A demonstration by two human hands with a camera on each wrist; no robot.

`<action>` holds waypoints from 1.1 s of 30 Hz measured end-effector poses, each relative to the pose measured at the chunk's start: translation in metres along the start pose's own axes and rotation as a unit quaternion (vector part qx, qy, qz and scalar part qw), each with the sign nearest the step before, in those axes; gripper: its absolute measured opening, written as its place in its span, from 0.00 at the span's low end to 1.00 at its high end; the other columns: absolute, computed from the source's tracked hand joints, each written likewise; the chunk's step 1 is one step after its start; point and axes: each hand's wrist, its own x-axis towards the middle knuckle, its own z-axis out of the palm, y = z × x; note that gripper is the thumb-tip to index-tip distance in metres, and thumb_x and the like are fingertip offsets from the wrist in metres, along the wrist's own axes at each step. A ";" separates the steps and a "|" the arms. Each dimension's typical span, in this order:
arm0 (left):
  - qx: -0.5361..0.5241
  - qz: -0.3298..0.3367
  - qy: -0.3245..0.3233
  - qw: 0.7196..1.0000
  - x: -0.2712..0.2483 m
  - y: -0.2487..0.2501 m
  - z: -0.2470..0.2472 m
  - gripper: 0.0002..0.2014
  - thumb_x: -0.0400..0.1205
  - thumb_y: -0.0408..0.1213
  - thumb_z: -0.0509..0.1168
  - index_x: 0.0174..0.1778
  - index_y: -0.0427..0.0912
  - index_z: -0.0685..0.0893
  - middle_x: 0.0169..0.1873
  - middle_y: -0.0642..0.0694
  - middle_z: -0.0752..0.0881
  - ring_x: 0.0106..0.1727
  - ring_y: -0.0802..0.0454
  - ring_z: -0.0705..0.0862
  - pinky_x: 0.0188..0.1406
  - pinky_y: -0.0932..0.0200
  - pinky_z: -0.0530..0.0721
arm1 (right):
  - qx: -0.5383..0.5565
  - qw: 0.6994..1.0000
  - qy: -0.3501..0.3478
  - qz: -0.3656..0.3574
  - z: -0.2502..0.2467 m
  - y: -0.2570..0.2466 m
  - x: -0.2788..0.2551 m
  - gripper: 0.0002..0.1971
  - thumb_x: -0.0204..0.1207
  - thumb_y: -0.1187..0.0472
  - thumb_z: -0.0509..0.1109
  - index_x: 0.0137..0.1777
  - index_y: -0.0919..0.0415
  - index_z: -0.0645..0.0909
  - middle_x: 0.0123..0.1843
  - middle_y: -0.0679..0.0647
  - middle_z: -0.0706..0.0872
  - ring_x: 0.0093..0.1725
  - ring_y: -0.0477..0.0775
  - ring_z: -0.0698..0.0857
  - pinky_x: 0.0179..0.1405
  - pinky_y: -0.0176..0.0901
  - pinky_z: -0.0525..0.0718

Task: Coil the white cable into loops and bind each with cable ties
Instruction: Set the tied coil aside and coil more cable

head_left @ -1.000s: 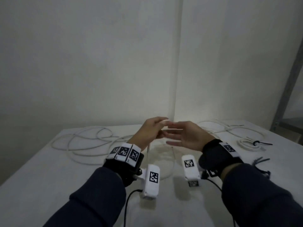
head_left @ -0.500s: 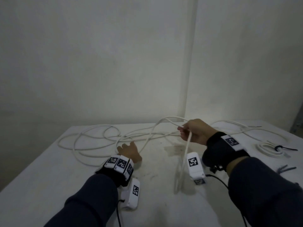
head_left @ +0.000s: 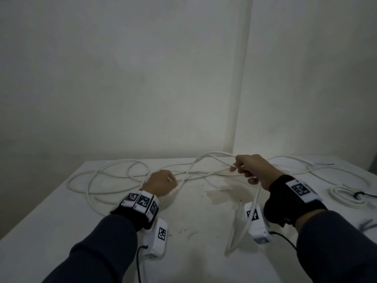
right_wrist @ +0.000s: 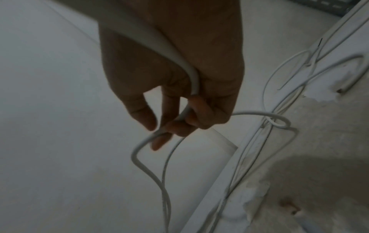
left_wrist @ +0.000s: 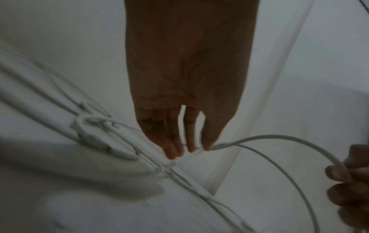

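Note:
A long white cable [head_left: 114,176] sprawls in loose curves over the white table [head_left: 51,231]. My right hand [head_left: 253,170] is raised above the table's middle and grips the cable, with the fingers curled round it in the right wrist view [right_wrist: 179,110]. One loop [head_left: 244,227] hangs from that hand down to the tabletop. My left hand [head_left: 160,182] is low at the table, to the left. In the left wrist view its fingertips [left_wrist: 189,148] pinch the cable [left_wrist: 269,137], which arcs across to the right hand [left_wrist: 351,181].
A small coil of white cable [head_left: 342,198] bound with a black tie [head_left: 361,194] lies at the right edge. Dark loose ties [head_left: 367,224] lie nearer me there. A pale stain [head_left: 224,193] marks the table's middle. Walls close off the back.
My left hand has left the right hand, dropped left to the table and taken the cable there. The right hand has kept its loop, raised.

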 end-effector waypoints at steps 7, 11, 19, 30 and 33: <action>-0.679 -0.066 -0.127 0.720 0.008 0.084 0.006 0.24 0.86 0.52 0.57 0.57 0.30 0.79 0.52 0.37 0.87 0.50 0.46 0.87 0.47 0.54 0.85 | 0.083 0.992 0.017 -0.094 -0.015 0.002 -0.003 0.10 0.71 0.55 0.74 0.32 0.59 0.87 0.29 0.49 0.74 0.32 0.47 0.71 0.30 0.38 0.68; -0.795 -0.093 -0.087 0.593 0.026 0.110 -0.007 0.12 0.82 0.34 0.67 0.52 0.28 0.77 0.40 0.33 0.85 0.36 0.45 0.87 0.36 0.54 0.90 | 0.051 0.994 0.020 -0.097 -0.025 0.010 -0.006 0.10 0.71 0.54 0.75 0.35 0.61 0.89 0.29 0.47 0.75 0.34 0.48 0.72 0.33 0.39 0.69; -0.651 -0.052 0.031 0.757 0.021 0.149 -0.032 0.05 0.82 0.23 0.58 0.43 0.36 0.76 0.28 0.44 0.77 0.20 0.56 0.79 0.23 0.64 0.80 | 0.030 0.996 -0.016 -0.083 -0.024 0.017 -0.004 0.07 0.71 0.56 0.77 0.42 0.60 0.91 0.34 0.49 0.80 0.31 0.47 0.78 0.27 0.35 0.72; -0.524 -0.088 0.050 0.846 0.007 0.096 -0.046 0.10 0.83 0.25 0.55 0.36 0.32 0.77 0.20 0.45 0.75 0.10 0.59 0.67 0.12 0.73 0.67 | -0.091 0.980 -0.134 -0.113 0.010 0.008 0.000 0.14 0.79 0.65 0.68 0.58 0.46 0.85 0.55 0.48 0.84 0.43 0.46 0.82 0.35 0.32 0.78; -0.459 -0.079 0.033 0.884 0.000 0.086 -0.055 0.08 0.81 0.29 0.56 0.39 0.34 0.77 0.23 0.46 0.73 0.12 0.59 0.62 0.11 0.72 0.60 | -0.097 0.979 -0.045 -0.171 0.032 0.006 0.011 0.14 0.76 0.66 0.70 0.56 0.47 0.82 0.65 0.58 0.75 0.52 0.58 0.81 0.39 0.38 0.78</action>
